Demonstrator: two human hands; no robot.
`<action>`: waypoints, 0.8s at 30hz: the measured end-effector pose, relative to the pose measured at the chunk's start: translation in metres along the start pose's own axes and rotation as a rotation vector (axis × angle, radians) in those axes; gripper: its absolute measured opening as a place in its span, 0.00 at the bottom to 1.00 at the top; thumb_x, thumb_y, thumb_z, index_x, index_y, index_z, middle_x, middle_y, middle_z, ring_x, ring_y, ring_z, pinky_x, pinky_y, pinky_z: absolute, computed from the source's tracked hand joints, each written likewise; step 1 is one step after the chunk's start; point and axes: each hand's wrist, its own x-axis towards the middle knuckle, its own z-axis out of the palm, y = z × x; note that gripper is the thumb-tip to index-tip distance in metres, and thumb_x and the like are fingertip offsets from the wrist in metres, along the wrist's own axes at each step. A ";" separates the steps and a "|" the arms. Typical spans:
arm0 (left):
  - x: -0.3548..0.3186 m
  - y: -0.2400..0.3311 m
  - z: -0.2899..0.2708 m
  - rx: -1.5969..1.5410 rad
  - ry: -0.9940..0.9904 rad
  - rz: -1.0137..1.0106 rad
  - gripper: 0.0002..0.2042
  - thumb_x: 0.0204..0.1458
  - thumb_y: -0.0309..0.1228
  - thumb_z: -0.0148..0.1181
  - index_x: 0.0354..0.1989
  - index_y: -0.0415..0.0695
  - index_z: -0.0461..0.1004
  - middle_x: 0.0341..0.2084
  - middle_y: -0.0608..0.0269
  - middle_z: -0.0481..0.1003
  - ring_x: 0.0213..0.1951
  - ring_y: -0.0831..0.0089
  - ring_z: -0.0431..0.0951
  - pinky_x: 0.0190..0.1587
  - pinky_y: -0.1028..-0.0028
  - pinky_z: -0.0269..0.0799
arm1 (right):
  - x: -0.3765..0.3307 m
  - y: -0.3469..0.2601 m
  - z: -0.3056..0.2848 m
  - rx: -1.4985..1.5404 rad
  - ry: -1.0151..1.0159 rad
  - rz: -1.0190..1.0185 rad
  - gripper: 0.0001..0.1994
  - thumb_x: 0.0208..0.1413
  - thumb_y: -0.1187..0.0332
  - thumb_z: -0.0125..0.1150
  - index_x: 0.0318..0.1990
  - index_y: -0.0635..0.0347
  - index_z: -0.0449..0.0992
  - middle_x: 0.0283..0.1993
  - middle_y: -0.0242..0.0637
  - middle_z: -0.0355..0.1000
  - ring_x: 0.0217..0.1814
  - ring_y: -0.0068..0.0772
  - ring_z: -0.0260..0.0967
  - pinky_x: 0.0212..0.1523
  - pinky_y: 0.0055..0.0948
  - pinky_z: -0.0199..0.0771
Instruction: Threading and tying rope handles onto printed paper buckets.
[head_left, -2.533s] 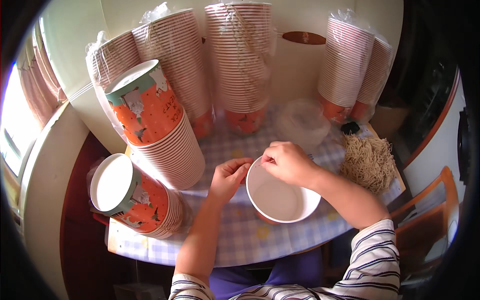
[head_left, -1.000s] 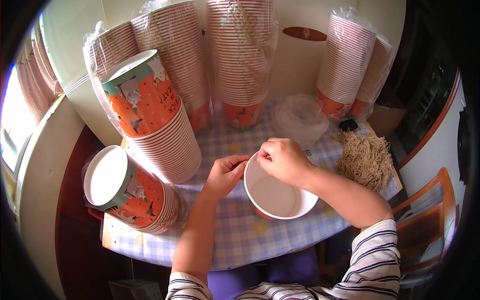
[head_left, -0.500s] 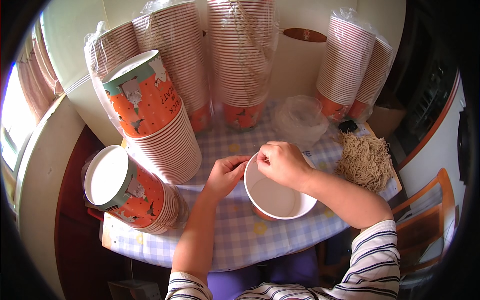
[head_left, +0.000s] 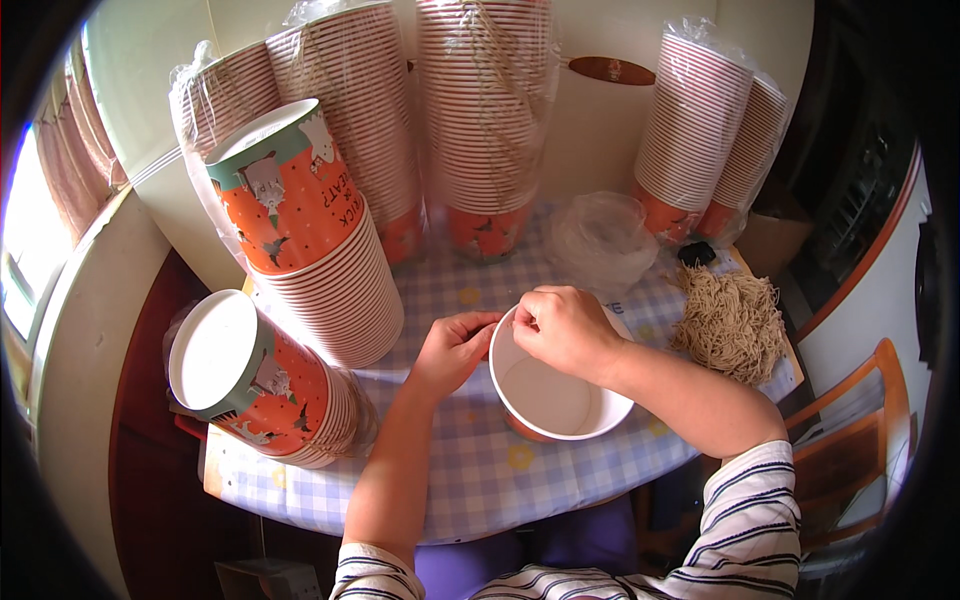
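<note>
A white-lined paper bucket (head_left: 545,395) stands tilted on the table in front of me, its open mouth toward me and a bit of orange outside showing below. My right hand (head_left: 568,328) reaches over the rim with its fingers pinched against the inner left wall; what they hold is too small to make out. Outside that same wall is my left hand (head_left: 452,350), thumb and fingers pressed together at the bucket's side, their tips partly hidden. To the right lies a pile of beige cords (head_left: 735,325), with a small black thing (head_left: 696,253) behind it.
Nested stacks of orange-and-green patterned buckets stand at left, one upright (head_left: 320,270) and one leaning (head_left: 285,390). Tall bagged stacks (head_left: 485,120) line the back, with more (head_left: 695,130) at back right. A crumpled clear bag (head_left: 600,240) lies behind the bucket. A wooden chair (head_left: 860,430) is at right.
</note>
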 end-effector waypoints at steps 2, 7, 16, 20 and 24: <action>0.000 -0.001 0.000 0.001 -0.005 0.006 0.12 0.59 0.28 0.52 0.47 0.34 0.73 0.35 0.63 0.77 0.35 0.80 0.75 0.39 0.78 0.73 | 0.000 0.000 0.000 -0.007 -0.003 0.006 0.06 0.44 0.71 0.58 0.24 0.64 0.76 0.27 0.43 0.74 0.29 0.45 0.73 0.31 0.38 0.73; 0.001 -0.002 0.000 -0.008 -0.003 0.016 0.12 0.59 0.28 0.52 0.47 0.34 0.73 0.35 0.63 0.77 0.35 0.80 0.75 0.39 0.78 0.73 | 0.002 0.000 0.000 -0.031 0.015 0.008 0.07 0.45 0.70 0.57 0.23 0.65 0.76 0.27 0.45 0.74 0.29 0.47 0.73 0.31 0.39 0.72; 0.004 -0.003 0.001 0.000 -0.001 0.018 0.11 0.59 0.27 0.52 0.45 0.34 0.74 0.33 0.64 0.76 0.33 0.81 0.74 0.37 0.80 0.73 | 0.002 0.000 0.001 -0.005 -0.013 -0.009 0.09 0.46 0.69 0.55 0.21 0.65 0.74 0.25 0.47 0.73 0.28 0.49 0.72 0.30 0.43 0.72; 0.006 -0.009 -0.001 0.056 0.029 0.085 0.09 0.58 0.26 0.52 0.42 0.34 0.74 0.30 0.67 0.75 0.31 0.84 0.72 0.33 0.81 0.69 | 0.003 -0.001 0.002 0.016 -0.031 0.009 0.09 0.47 0.69 0.55 0.22 0.65 0.75 0.25 0.48 0.73 0.28 0.50 0.72 0.31 0.43 0.72; 0.005 -0.008 0.003 0.178 0.080 0.121 0.08 0.58 0.26 0.53 0.39 0.35 0.74 0.29 0.68 0.75 0.30 0.85 0.70 0.31 0.82 0.67 | 0.003 0.002 -0.005 0.147 -0.101 0.098 0.09 0.49 0.67 0.58 0.29 0.66 0.77 0.27 0.46 0.75 0.30 0.44 0.74 0.33 0.38 0.73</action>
